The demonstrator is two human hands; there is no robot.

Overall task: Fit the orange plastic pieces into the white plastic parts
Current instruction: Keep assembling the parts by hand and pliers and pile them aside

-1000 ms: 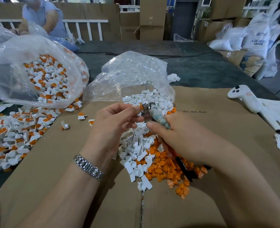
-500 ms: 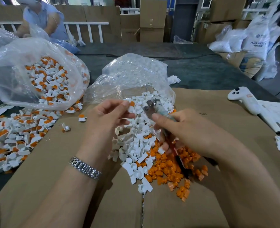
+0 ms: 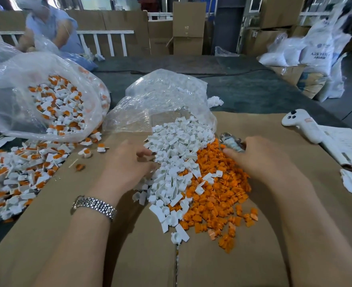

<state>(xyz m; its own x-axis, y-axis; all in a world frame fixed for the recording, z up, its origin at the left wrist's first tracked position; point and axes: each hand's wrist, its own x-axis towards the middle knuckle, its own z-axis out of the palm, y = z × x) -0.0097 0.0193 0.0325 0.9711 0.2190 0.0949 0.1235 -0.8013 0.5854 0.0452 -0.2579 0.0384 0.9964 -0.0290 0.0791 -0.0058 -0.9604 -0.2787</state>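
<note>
On cardboard | bag: white parts | left fingers blurred, unclear | right fingers grip tool

Left hand is motion-blurred, fingertips buried in the white parts; right hand hides most of a small tool; grip unclear.

A warehouse workshop; stacked cardboard boxes, bulging sacks.

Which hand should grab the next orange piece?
Probably the right hand: it lies against the orange pieces, though it grips a small tool. The left hand is across the pile, fingers at the white parts.
</note>
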